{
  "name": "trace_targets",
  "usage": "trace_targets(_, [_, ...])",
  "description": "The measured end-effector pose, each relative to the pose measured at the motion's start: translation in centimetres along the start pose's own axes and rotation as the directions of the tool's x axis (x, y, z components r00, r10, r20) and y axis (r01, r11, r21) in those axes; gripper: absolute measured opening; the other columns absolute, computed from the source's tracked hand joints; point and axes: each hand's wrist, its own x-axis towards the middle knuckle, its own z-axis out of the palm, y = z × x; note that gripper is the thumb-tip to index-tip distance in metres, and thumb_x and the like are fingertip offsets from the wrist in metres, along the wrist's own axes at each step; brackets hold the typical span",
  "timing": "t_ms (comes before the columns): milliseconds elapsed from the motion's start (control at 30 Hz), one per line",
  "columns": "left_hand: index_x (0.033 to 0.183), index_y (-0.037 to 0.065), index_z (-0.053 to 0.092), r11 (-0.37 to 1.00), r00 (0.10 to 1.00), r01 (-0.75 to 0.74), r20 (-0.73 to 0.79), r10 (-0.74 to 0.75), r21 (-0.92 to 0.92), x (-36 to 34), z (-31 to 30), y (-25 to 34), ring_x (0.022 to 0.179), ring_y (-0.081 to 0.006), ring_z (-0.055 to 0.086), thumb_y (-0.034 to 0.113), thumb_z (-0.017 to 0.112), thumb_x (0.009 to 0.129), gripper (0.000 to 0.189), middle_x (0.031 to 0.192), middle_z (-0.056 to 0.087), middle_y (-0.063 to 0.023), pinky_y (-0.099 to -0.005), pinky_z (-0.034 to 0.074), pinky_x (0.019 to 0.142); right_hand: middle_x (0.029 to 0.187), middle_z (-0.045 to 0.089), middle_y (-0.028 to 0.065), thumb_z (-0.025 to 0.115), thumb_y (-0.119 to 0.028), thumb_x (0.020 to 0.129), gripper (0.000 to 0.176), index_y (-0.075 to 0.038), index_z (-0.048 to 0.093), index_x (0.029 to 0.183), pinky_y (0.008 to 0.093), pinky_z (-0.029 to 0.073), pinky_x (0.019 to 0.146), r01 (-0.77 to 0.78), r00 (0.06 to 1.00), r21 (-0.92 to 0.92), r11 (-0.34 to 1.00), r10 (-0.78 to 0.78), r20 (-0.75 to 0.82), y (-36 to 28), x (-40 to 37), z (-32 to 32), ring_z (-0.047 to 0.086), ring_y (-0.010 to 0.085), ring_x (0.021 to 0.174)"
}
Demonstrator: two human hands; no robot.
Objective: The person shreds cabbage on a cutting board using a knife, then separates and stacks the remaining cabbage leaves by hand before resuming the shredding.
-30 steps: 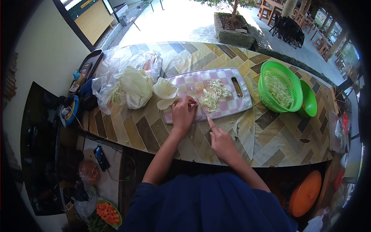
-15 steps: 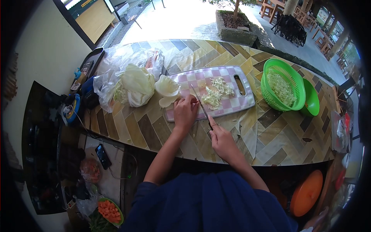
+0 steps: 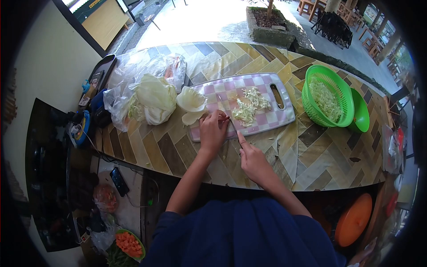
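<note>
A cabbage [image 3: 153,98] is lying bagged on the counter [image 3: 178,151]. At the cutting board's [image 3: 267,122] near left corner, the left hand [image 3: 212,131] is pressing down, fingers curled tight over something hidden. The right hand [image 3: 253,162] is gripping the knife [image 3: 232,124], forefinger along its spine, and seems to be slicing. Another cut is calling for tucked fingertips. Shreds [image 3: 249,107] are piling mid-board, with more filling the green colander [image 3: 307,95].

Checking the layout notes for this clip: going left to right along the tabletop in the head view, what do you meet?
cabbage head → loose cabbage leaves → left hand → knife, held in the right hand → chopped cabbage → green colander → green bowl
</note>
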Motion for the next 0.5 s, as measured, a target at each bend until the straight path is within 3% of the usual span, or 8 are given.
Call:
trace_targets(267, [0.093, 0.007, 0.059, 0.998, 0.999, -0.027, 0.042, 0.025, 0.051, 0.3, 0.0, 0.6, 0.088, -0.0280, 0.065, 0.014, 0.065, 0.084, 0.012, 0.089, 0.070, -0.0089, -0.0411, 0.041, 0.083, 0.090, 0.057, 0.0225, 0.049, -0.013, 0.094, 0.057, -0.013, 0.033, 0.149, 0.0483, 0.051, 0.072, -0.031, 0.999, -0.231, 0.972, 0.039, 0.032, 0.2, -1.5, -1.4, 0.063, 0.0409, 0.080])
trace_targets(400, [0.095, 0.003, 0.059, 0.999, 0.995, -0.014, 0.098, 0.017, -0.030, 1.2, 1.4, 1.0, 0.086, -0.0328, 0.065, 0.011, 0.062, 0.085, 0.013, 0.089, 0.068, -0.0141, -0.0441, 0.046, 0.078, 0.091, 0.059, 0.0237, 0.049, -0.011, 0.094, 0.057, -0.012, 0.034, 0.148, 0.0483, 0.050, 0.072, 0.051, 0.995, -0.142, 0.989, -0.062, -0.076, 2.6, -1.0, -2.5, 0.062, 0.0415, 0.076])
trace_targets(467, [0.097, 0.002, 0.059, 0.997, 0.993, 0.000, 0.118, 0.009, -0.078, 1.9, 2.1, 1.6, 0.088, -0.0305, 0.067, 0.008, 0.063, 0.085, 0.014, 0.091, 0.069, -0.0145, -0.0426, 0.050, 0.077, 0.087, 0.060, 0.0249, 0.050, -0.011, 0.093, 0.056, -0.011, 0.036, 0.147, 0.0481, 0.049, 0.071, 0.176, 0.967, -0.040, 0.984, -0.180, -0.178, 4.1, -0.2, -2.4, 0.061, 0.0417, 0.075])
trace_targets(500, [0.098, 0.001, 0.059, 0.995, 0.992, 0.008, 0.129, 0.006, -0.102, 2.2, 2.3, 1.8, 0.089, -0.0294, 0.068, 0.006, 0.063, 0.085, 0.015, 0.091, 0.069, -0.0148, -0.0418, 0.051, 0.076, 0.085, 0.060, 0.0256, 0.051, -0.010, 0.093, 0.056, -0.010, 0.037, 0.147, 0.0472, 0.048, 0.071, 0.141, 0.976, 0.002, 0.990, -0.139, -0.166, 3.9, -0.1, -2.9, 0.061, 0.0417, 0.074])
